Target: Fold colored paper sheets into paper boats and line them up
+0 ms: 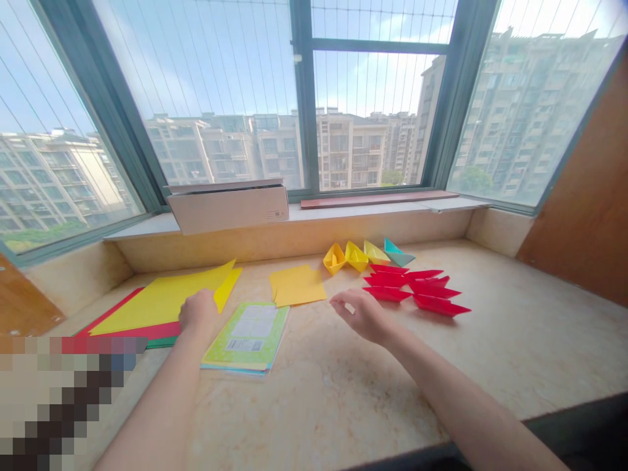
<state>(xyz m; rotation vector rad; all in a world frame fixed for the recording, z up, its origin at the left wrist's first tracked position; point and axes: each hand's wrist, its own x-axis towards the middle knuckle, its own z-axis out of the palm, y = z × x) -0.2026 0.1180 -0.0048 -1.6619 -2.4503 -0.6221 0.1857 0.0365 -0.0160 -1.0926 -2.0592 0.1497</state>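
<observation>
My left hand [198, 311] is closed at the near right part of a large yellow paper sheet [157, 297]; its fingertips are partly hidden. The sheet's far right corner is raised off the yellow paper beneath. My right hand [362, 315] hovers over the counter, thumb and forefinger curled into a ring with nothing seen between them. Just left of its fingertips lie small yellow-orange paper squares [297, 285]. Beyond it stand two yellow folded paper boats [356, 256], a pale yellow one [375, 252] and a teal one [397, 254]. Several red folded paper boats [387, 294] sit to its right.
A green-patterned paper pack [248, 335] with a label lies between my arms. Red paper [161, 330] and green paper [164, 342] show under the yellow sheets. On the window ledge rests a long white box [230, 209]. The stone counter [314, 405] ends at a dark front edge.
</observation>
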